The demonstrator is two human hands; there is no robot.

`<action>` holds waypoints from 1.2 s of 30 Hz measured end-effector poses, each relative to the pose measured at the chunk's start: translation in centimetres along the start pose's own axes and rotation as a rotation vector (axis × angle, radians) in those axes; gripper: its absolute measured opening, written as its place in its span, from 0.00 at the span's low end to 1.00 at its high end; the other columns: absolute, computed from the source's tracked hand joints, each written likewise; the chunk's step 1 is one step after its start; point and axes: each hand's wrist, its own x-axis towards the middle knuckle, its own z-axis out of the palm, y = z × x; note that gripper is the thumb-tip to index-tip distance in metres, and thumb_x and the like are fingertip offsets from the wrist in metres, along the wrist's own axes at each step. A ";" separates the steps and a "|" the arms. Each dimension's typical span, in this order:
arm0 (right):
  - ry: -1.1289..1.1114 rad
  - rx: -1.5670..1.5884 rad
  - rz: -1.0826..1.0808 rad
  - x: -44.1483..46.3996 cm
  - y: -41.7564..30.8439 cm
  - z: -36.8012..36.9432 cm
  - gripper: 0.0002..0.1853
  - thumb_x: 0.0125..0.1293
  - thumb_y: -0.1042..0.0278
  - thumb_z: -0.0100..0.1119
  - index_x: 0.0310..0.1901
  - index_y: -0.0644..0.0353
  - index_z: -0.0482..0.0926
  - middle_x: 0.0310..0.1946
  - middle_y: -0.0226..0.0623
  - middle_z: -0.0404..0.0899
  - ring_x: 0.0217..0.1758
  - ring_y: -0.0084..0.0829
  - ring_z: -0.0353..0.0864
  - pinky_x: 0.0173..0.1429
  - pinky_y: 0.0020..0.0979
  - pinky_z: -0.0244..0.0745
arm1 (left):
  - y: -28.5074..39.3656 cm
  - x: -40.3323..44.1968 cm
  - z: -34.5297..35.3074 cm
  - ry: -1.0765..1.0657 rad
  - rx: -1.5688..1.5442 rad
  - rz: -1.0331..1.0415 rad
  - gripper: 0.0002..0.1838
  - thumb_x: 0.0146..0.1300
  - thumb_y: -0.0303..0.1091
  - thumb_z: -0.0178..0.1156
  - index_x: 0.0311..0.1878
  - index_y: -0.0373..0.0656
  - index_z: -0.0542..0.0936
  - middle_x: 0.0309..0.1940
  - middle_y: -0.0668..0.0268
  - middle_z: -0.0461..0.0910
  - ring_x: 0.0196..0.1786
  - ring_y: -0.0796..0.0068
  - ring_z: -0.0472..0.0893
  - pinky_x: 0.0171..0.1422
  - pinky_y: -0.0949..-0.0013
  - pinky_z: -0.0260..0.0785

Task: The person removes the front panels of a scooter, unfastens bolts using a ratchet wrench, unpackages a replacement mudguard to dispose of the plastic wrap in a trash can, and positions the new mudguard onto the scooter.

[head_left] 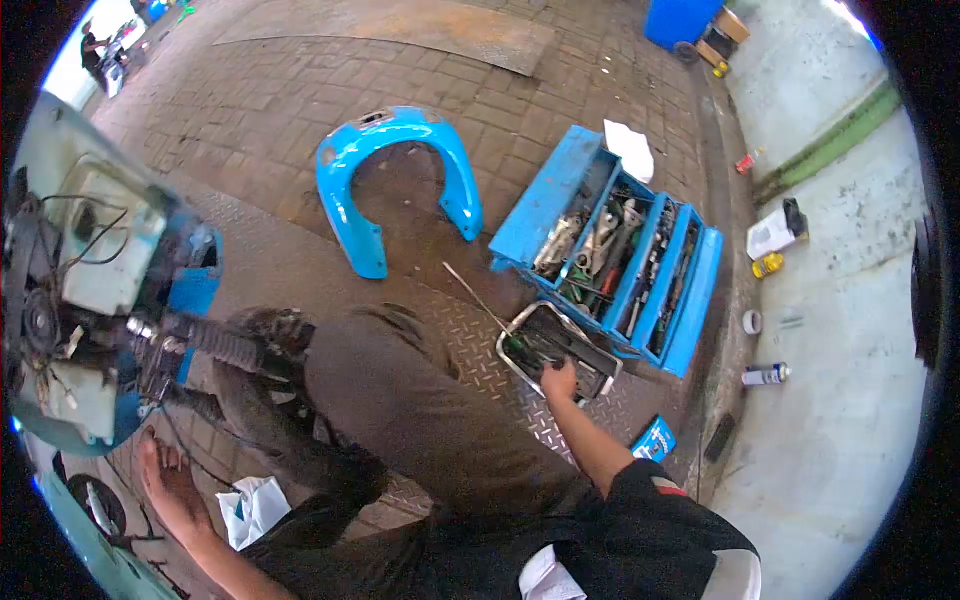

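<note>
My right hand point(560, 381) reaches into a shallow metal-rimmed tray point(502, 352) on the floor. Its fingers are curled at dark items in there, and what they grip is too small to make out. A long thin shaft point(476, 297), like a screwdriver's, sticks out over the tray's far left corner. At lower left, my left hand point(172, 485) is held with its fingers stretched out and nothing in them. It is just below a partly stripped motor scooter point(110, 240) with bare wires and a shock absorber spring point(215, 340).
Beyond the tray stands an opened blue toolbox point(545, 185) full of hand tools. A U-shaped blue body panel point(345, 190) lies on the paving. Along the right wall are a spray can point(765, 375), a yellow bottle point(768, 265) and a white container point(770, 235). A white bag point(253, 510) lies near my left forearm.
</note>
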 end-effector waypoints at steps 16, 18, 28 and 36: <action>-0.921 0.661 -1.082 -22.1 -53.4 -10.1 0.08 0.70 0.77 0.66 0.49 0.64 0.84 0.39 0.36 0.86 0.42 0.25 0.85 0.48 0.30 0.79 | 4.9 -1.5 8.0 0.015 -0.078 0.157 0.13 0.71 0.32 0.60 0.53 0.37 0.85 0.39 0.68 0.82 0.34 0.79 0.75 0.40 0.73 0.70; -0.954 0.449 -1.412 -25.6 -57.0 -8.6 0.09 0.69 0.74 0.68 0.49 0.64 0.85 0.38 0.41 0.87 0.40 0.28 0.87 0.47 0.32 0.80 | 4.1 -0.2 6.9 0.003 -0.219 0.087 0.14 0.70 0.33 0.56 0.50 0.36 0.85 0.36 0.69 0.78 0.32 0.80 0.71 0.38 0.73 0.66; -1.112 0.524 -0.958 -33.1 -60.7 4.8 0.19 0.62 0.59 0.80 0.41 0.68 0.87 0.31 0.37 0.87 0.32 0.27 0.83 0.41 0.32 0.77 | 2.9 2.4 10.1 -0.001 0.434 0.492 0.11 0.71 0.29 0.64 0.52 0.38 0.86 0.24 0.74 0.74 0.27 0.79 0.68 0.32 0.71 0.61; -1.209 0.633 -0.720 -34.7 -60.9 4.9 0.20 0.61 0.61 0.82 0.41 0.72 0.87 0.35 0.38 0.89 0.40 0.25 0.83 0.49 0.29 0.77 | 3.3 4.6 13.6 0.088 0.645 0.537 0.19 0.71 0.31 0.63 0.64 0.47 0.83 0.25 0.55 0.79 0.27 0.58 0.80 0.37 0.59 0.74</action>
